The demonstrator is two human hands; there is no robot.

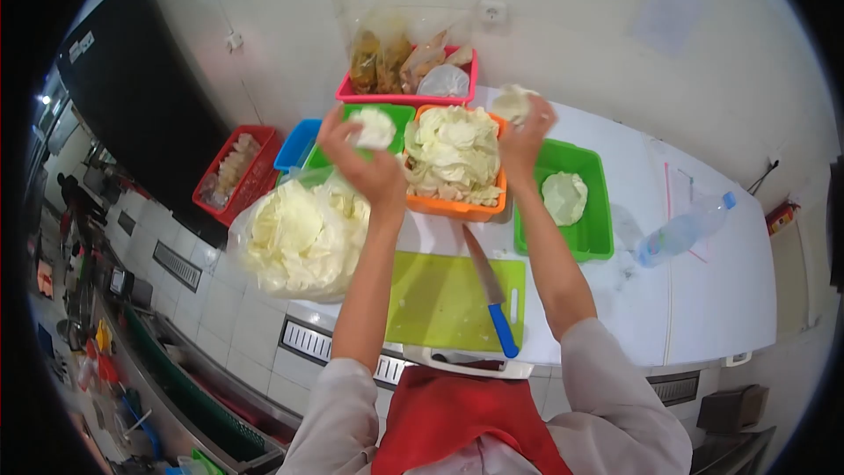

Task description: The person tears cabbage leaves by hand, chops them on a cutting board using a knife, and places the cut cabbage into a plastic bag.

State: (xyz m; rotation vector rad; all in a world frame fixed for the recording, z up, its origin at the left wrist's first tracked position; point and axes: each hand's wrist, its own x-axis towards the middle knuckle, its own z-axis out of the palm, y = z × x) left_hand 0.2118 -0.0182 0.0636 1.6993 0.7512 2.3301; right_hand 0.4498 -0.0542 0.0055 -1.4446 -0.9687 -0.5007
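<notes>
My left hand (362,163) is raised over the green tray at the left, its fingers apart and slightly blurred. Just beside those fingers is a pale cabbage leaf (375,129); whether they touch it is unclear. Beyond the orange tray's right side, my right hand (530,134) pinches another pale cabbage leaf (512,104). Between the hands, cabbage leaves (453,145) are heaped in the orange tray (453,208), with paler pieces at its front. A single cabbage leaf (564,198) lies in the right green tray (595,242), under my right forearm.
A clear bag of cabbage leaves (299,237) stands at the left. The blue-handled knife (494,290) lies across a green cutting board (431,299). A plastic bottle (686,229) lies at the right. Bagged food fills a pink tray (407,98) by the wall; a red basket (230,202) is at left.
</notes>
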